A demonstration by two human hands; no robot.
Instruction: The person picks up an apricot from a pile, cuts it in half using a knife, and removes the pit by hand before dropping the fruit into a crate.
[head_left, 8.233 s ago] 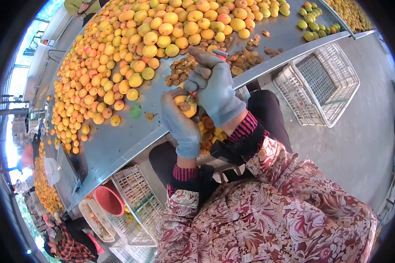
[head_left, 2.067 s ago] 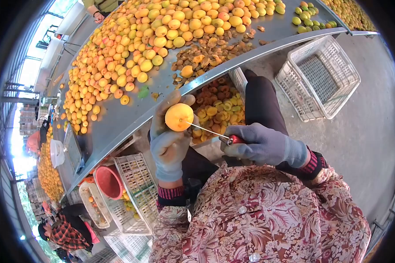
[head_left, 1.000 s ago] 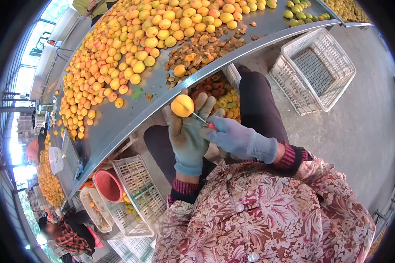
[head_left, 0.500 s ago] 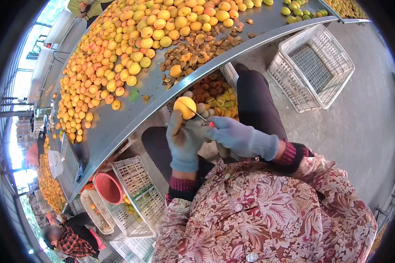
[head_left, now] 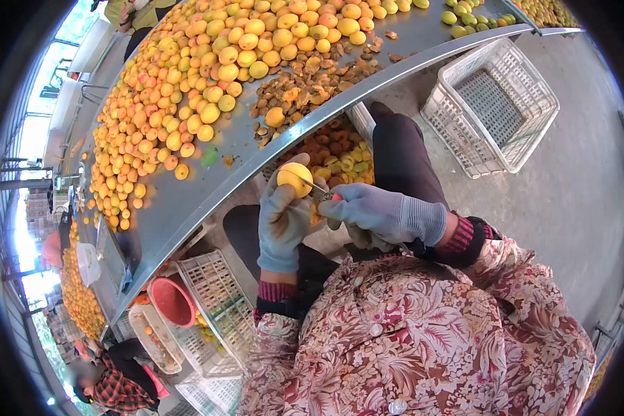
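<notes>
My left hand (head_left: 282, 225), in a blue-grey glove with brown stains, holds a yellow fruit (head_left: 295, 180) in its fingers. My right hand (head_left: 385, 215), gloved too, is closed around the red handle of a small knife (head_left: 320, 188). The blade lies against the right side of the fruit. An orange scrap (head_left: 316, 213) shows between my hands. Beyond them, under the table edge, a crate holds halved orange and yellow fruit (head_left: 343, 163).
A metal table (head_left: 246, 149) bears a large heap of whole fruit (head_left: 187, 90) and a pile of brown pits (head_left: 312, 80). A white crate (head_left: 492, 107) stands at right, a red bowl (head_left: 173, 301) at lower left. Co-workers (head_left: 121, 381) are at lower left and top left.
My left hand has shifted slightly left and down with the fruit. The orange scrap now shows between my hands, and my right hand is slightly lower.
</notes>
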